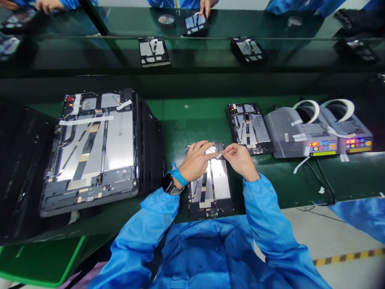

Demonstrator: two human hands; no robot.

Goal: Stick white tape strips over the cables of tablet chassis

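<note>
An opened tablet [221,182] lies on the green bench in front of me, its silver inner plate and dark ribbon cables showing. My left hand [197,160] rests across its upper part, fingers stretched out, with the index finger reaching to a small whitish piece of tape [219,155] near the top right corner. Thumb and fingertips of my right hand [240,160] are pinched at the outer end of that tape. A blue wristband and a dark watch sit on my left wrist.
Left of me stands a stack of black trays with opened tablets [120,136] on top. Another opened tablet [252,128] lies to the right, beside two grey tape dispensers [319,138] with lit displays. Beyond, tablets [154,51] rest on a dark green strip; a co-worker's hand [205,7] holds one.
</note>
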